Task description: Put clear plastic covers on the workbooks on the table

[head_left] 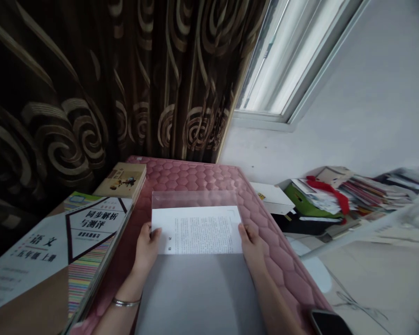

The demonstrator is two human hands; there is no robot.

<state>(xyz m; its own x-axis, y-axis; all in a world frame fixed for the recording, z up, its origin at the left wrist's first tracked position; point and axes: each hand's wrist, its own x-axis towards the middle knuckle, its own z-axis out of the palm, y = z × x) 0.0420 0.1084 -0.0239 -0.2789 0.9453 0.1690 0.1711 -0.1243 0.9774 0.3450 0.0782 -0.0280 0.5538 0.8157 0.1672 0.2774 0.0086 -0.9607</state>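
We hold a printed sheet [197,230] by its side edges, left hand [146,249] and right hand [253,246] both gripping, its top lying over a clear plastic sleeve [194,200] on a pink quilted mat [192,179], beside a Chinese workbook [94,223]

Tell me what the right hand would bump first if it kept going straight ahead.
The right hand would probably meet the white printed sheet first, already at the fingertips; the clear plastic sleeve lies just beyond, though depth is hard to judge.
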